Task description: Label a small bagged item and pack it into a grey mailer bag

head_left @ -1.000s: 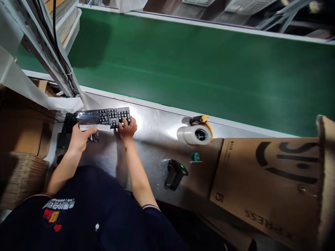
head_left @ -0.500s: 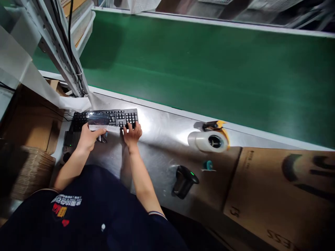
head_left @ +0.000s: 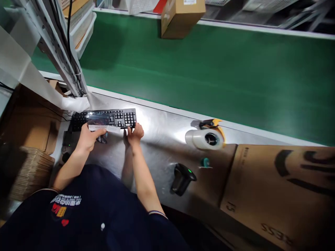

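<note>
My left hand [head_left: 87, 137] pinches a clear plastic packet [head_left: 98, 119] with a white printed strip along its lower edge. The packet lies over part of a black keyboard [head_left: 128, 118] and covers some of its keys. What is inside the packet is too dim to make out. At the keyboard's lower right corner is my right hand [head_left: 135, 134], thumb and fingers apart around the corner, with nothing seen in it. A small dark shiny item [head_left: 102, 139] lies just below the packet.
A black scanner [head_left: 182, 179] stands on the metal table, near a roll of clear tape or film [head_left: 204, 138], a yellow-and-black tape dispenser [head_left: 210, 123] and a small teal item [head_left: 206, 162]. Large cardboard [head_left: 261, 188] lies right. A carton [head_left: 183, 17] sits across the green conveyor belt [head_left: 209, 76].
My right hand has shifted from over the number keys to the keyboard's lower right corner. A carton has come into view on the belt's far side. My left hand still holds the packet.
</note>
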